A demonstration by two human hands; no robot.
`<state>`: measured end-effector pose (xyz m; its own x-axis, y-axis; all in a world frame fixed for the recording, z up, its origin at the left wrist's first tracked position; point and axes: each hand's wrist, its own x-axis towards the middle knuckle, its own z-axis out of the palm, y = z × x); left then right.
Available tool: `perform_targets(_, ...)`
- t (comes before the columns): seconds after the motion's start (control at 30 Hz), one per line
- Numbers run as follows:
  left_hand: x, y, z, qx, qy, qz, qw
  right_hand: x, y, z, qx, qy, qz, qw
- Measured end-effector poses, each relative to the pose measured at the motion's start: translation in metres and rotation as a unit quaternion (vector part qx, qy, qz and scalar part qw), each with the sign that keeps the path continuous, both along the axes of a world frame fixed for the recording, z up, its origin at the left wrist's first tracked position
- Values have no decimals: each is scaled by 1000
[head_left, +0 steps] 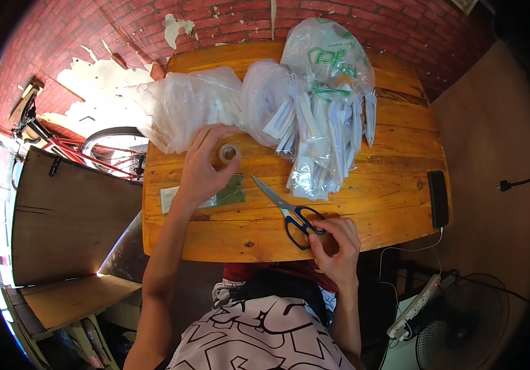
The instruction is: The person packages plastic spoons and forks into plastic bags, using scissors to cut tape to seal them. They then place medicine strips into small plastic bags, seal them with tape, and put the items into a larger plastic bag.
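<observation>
My left hand [202,168] reaches over the table with thumb and fingers spread around a small roll of clear tape [223,148]. Beneath that wrist lie a dark green flat packet [233,190] and a pale clear-wrapped one [169,199]. Scissors with dark blue handles [273,196] lie near the front edge, blades slightly parted and pointing away to the left. At their handle loops, the thumb and forefinger of my right hand [339,246] close in a pinch. Beyond the scissors are bundles of white plastic cutlery in clear wrap [317,145].
Behind stand a crumpled clear plastic bag [194,102], a rounded clear bag [262,98] and a bag with green print [326,52]. A phone [437,198] charges at the wooden table's right edge. A power strip [414,308] and fan [456,333] are below right; a bicycle [80,154] is at left.
</observation>
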<state>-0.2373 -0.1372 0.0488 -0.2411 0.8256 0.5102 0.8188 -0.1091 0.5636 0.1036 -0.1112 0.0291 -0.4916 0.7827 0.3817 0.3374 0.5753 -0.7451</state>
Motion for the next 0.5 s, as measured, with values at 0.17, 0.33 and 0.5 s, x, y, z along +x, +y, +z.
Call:
perform_targets(0.17, 7, 32, 18, 45, 44, -66, 996, 3, 0, -7, -5, 43, -7, 999)
perform_targets(0.33, 50, 90, 28, -78, -104, -99, 987, 3, -4, -19, -59, 112, -79, 989)
perform_targets(0.5, 110, 102, 17, -76, 2, -94, 993, 13, 1, -12, -138, 209, -104, 962)
